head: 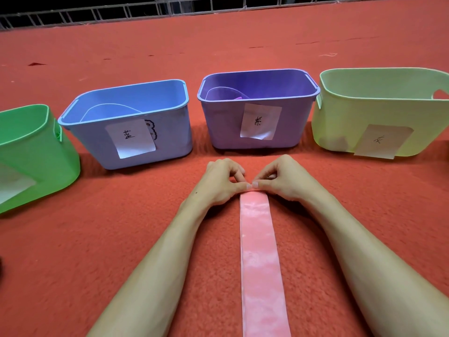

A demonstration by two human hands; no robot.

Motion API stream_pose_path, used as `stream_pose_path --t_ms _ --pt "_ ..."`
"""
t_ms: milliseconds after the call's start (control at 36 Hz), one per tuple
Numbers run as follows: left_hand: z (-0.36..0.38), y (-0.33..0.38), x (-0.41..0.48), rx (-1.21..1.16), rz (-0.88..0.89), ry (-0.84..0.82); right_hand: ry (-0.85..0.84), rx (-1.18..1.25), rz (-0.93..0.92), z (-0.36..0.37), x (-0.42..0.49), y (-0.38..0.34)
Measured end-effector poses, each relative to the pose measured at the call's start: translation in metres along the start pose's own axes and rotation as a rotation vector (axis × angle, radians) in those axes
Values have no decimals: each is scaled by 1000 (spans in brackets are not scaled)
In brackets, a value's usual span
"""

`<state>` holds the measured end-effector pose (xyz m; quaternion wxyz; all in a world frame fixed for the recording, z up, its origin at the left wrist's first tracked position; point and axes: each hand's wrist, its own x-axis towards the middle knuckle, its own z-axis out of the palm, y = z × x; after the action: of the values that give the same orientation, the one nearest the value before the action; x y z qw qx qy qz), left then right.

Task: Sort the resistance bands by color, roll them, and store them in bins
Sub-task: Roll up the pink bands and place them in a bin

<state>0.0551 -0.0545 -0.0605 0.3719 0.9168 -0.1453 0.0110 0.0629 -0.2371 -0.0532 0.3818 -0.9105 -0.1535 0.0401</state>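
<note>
We pinch the far end of the pink band [261, 251] with left hand [220, 182] and right hand [286, 178], fingers [255, 183] curled on its edge. It lies flat along the red carpet [116, 229], near the purple bin [226, 135]. It seems thin, limp and stretchy, best rolled from the end's corners.

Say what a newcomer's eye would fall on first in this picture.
A long pink band lies flat on the red carpet, running up the middle. The left grip and right grip pinch its far end together. Behind stand four labelled bins in a row: green bin, blue bin, purple bin, lime bin.
</note>
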Motion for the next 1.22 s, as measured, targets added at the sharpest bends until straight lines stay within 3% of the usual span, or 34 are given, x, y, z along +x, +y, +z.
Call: stream_pose_path --t_ms 389,833,1222 --pt "-8 1 0 -145 -44 -56 -65 -80 -32 -2 -3 -10" --pt "-9 2 -1 -20 1 -158 -171 84 -22 -9 -4 -7" --pt "-15 4 -1 -123 -57 -227 -220 -24 39 -7 -5 -16"
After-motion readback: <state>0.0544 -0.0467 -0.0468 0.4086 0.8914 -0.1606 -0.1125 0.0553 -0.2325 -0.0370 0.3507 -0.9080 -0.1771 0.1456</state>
